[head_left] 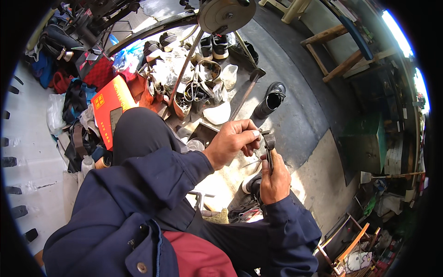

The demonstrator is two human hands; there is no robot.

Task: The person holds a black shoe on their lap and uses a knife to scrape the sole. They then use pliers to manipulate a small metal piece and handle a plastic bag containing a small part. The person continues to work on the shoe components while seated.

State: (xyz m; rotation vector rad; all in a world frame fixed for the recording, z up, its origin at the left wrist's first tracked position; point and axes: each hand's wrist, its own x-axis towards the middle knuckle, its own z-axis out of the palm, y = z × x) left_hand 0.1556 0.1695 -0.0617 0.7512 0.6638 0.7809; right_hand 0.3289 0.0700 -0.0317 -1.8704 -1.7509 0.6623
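My right hand [275, 177] grips the handles of dark metal pliers [269, 147], which point upward. My left hand [233, 140] reaches across from the left and pinches something small at the pliers' jaws with thumb and fingers; what it pinches is too small to make out. Both arms wear dark blue sleeves. Below the hands, a dark shoe [253, 183] shows on the ground by my knee.
A black boot [271, 100] stands on the concrete ahead. A metal shoe-last stand [247, 92] rises beside it. Open pots and tins of tools [196, 90] crowd the ground. A red box [108, 108] lies left. Wooden stools [339, 53] sit at the far right.
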